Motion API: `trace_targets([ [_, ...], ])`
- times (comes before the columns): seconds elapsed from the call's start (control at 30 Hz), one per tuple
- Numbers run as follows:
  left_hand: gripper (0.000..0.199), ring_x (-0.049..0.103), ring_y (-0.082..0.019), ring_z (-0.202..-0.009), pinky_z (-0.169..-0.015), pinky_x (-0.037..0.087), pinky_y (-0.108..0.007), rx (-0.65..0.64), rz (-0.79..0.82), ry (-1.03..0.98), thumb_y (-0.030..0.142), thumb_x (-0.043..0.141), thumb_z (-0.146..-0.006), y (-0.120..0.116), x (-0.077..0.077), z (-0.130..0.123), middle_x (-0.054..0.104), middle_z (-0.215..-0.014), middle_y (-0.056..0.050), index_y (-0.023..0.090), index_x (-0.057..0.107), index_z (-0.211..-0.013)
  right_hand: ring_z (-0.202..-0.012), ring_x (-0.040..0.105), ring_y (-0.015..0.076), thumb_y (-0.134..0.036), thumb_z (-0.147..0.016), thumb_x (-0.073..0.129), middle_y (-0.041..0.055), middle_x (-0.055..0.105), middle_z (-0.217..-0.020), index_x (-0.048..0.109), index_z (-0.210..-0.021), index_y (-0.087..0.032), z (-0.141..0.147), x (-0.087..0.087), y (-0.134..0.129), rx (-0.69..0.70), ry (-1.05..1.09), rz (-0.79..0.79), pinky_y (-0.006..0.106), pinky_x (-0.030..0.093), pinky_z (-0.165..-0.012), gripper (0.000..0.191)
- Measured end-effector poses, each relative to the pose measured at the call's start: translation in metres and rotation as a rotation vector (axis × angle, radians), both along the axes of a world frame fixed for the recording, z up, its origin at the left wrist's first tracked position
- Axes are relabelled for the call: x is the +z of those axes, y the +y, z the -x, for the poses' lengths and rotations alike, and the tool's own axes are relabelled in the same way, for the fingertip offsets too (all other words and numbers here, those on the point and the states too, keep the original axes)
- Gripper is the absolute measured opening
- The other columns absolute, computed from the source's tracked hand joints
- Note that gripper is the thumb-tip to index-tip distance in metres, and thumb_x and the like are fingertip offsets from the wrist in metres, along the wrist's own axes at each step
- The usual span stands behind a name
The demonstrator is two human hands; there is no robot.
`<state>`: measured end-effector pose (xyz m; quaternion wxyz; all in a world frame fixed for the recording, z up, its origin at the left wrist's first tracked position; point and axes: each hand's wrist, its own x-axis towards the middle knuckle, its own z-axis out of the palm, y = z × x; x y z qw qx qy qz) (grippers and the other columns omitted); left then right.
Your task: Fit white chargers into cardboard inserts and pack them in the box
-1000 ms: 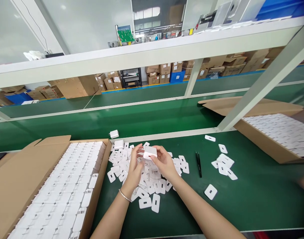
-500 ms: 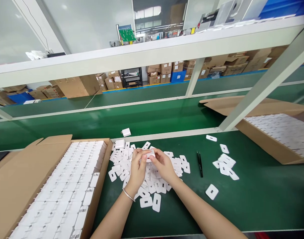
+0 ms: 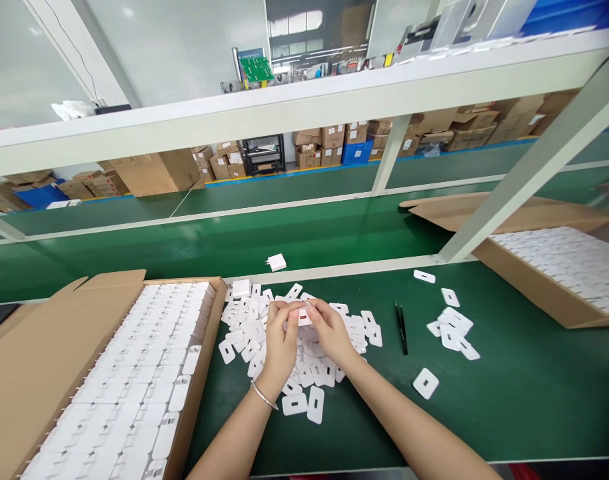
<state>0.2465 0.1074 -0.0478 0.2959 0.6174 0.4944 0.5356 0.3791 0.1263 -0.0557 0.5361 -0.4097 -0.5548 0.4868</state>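
Note:
Both hands hold a small white USB power adapter (image 3: 303,317) above a heap of parts; a red slot shows on the face toward me. My left hand (image 3: 280,337) is closed on its left side, thumb at the front. On the right side my right hand (image 3: 333,333) grips it with thumb and fingers. Below and around them lie many loose white cover plates (image 3: 294,404), each with a rectangular slot. Another white adapter (image 3: 242,288) rests at the heap's far left edge.
Left stands an open carton (image 3: 215,300) packed with white adapters. Black tweezers (image 3: 401,328) and scattered plates (image 3: 454,323) lie to the right. Another filled carton (image 3: 529,287) stands far right. An adapter (image 3: 276,262) sits on the green belt (image 3: 334,230). A slanted post (image 3: 524,160) rises right.
The adapter on the belt has shifted right. My hands stay on the held adapter, its red slot now showing more plainly. At far right, another person's blurred hand has moved up and away from the carton.

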Motion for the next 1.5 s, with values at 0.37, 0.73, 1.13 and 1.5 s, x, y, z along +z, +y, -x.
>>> trace_targets([
  [0.37, 0.045, 0.061, -0.021, -0.094, -0.087, 0.054, -0.037, 0.071, 0.041, -0.069, 0.051, 0.041, -0.106, -0.013, 0.01, -0.001, 0.054, -0.099, -0.006, 0.023, 0.077, -0.107, -0.095, 0.064, 0.0245, -0.052, -0.096, 0.059, 0.0058, 0.07, -0.102, 0.066, -0.107, -0.023, 0.007, 0.011, -0.018, 0.043, -0.041, -0.044, 0.037, 0.05, -0.085, 0.032],
  [0.73, 0.052, 0.058, -0.021, -0.091, -0.078, 0.053, -0.032, 0.082, -0.03, -0.09, 0.054, 0.037, -0.106, -0.024, 0.024, 0.001, 0.054, -0.095, -0.006, 0.022, 0.077, -0.101, -0.088, 0.061, 0.0253, -0.062, -0.101, 0.037, 0.0063, 0.066, -0.097, 0.066, -0.107, -0.025, 0.0, 0.029, -0.031, 0.075, -0.016, -0.142, 0.039, 0.048, -0.081, 0.048],
  [1.13, 0.048, 0.057, -0.021, -0.09, -0.077, 0.055, -0.033, 0.088, -0.029, -0.016, 0.052, 0.039, -0.105, -0.028, 0.023, 0.001, 0.053, -0.095, -0.006, 0.024, 0.078, -0.104, -0.082, 0.057, 0.0216, -0.049, -0.1, 0.05, 0.0036, 0.062, -0.089, 0.063, -0.102, -0.024, 0.003, 0.03, -0.034, 0.03, -0.09, -0.126, 0.036, 0.048, -0.077, 0.028],
  [1.5, 0.042, 0.059, -0.024, -0.108, -0.09, 0.055, -0.038, 0.033, -0.029, 0.091, 0.048, 0.033, -0.107, -0.026, 0.02, 0.001, 0.052, -0.113, -0.008, 0.027, 0.065, -0.123, -0.085, 0.061, 0.0222, -0.053, -0.104, 0.045, 0.0054, 0.068, -0.095, 0.069, -0.108, -0.023, 0.004, 0.025, -0.03, 0.004, -0.043, -0.051, 0.037, 0.048, -0.078, 0.038],
])
